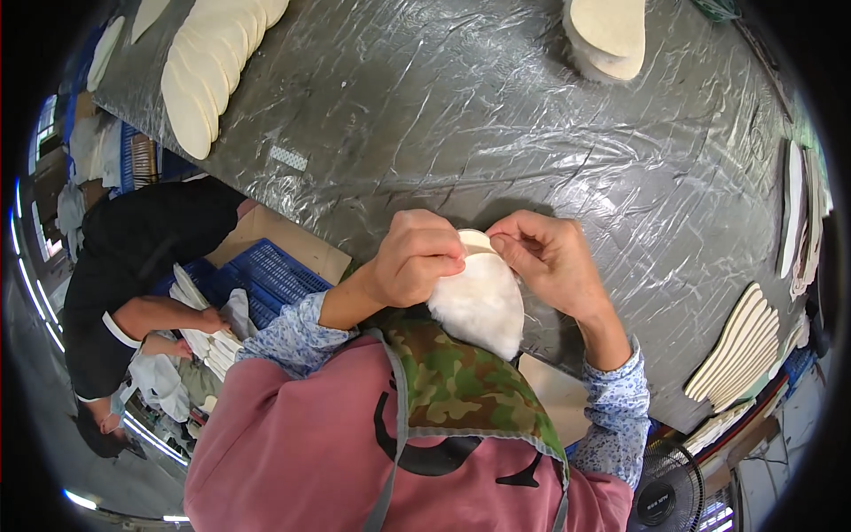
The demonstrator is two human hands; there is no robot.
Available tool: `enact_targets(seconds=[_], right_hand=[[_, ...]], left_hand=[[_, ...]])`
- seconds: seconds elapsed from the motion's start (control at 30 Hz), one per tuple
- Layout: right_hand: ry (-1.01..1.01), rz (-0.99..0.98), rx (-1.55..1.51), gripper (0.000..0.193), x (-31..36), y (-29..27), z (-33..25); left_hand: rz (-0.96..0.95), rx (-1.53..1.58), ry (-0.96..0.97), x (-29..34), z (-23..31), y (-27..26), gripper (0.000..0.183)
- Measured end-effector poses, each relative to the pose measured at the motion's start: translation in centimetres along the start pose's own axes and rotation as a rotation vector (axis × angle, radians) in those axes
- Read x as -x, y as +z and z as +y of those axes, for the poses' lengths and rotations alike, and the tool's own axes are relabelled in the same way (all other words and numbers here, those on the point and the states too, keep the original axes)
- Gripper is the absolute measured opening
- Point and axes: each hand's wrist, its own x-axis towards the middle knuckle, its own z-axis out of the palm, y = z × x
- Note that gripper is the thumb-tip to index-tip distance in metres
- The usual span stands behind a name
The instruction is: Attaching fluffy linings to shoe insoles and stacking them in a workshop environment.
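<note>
The left hand [415, 257] and right hand [548, 259] clamped fingertips on the top of a white, fleecy, sole-shaped piece [480, 303] by the grey, plastic-covered table [399, 133], where even tension probably kept layers flush.

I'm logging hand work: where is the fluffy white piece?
In the head view, the fluffy white piece is just right of and below centre, held between the left hand and right hand, by the camouflage apron.

A head-worn fisheye camera is looking steeply down over a pink top [301, 443], facing the nearby left hand [417, 257] and right hand [551, 262], while its wide field is taking in a film-covered table [399, 115] beyond.
</note>
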Motion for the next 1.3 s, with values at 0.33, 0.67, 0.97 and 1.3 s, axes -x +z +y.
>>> enact_targets(seconds=[0.33,0.67,0.97,1.3], right_hand=[[-0.286,0.017,0.088,0.018,0.2,-0.4,0.1],[-0.340,-0.051,0.105,0.027,0.0,-1.0,-0.7],[-0.234,0.010,0.167,0.015,0.2,0.2,-0.8],[-0.185,0.272,0.373,0.011,0.5,1.8,-0.2]], left_hand=[[-0.036,0.092,-0.212,-0.1,-0.5,-0.4,0.016],[-0.189,0.111,-0.333,0.6,0.4,-1.4,0.042],[-0.074,0.224,-0.472,0.8,1.1,-0.4,0.046],[-0.169,-0.266,-0.324,1.8,2.5,1.0,0.034]])
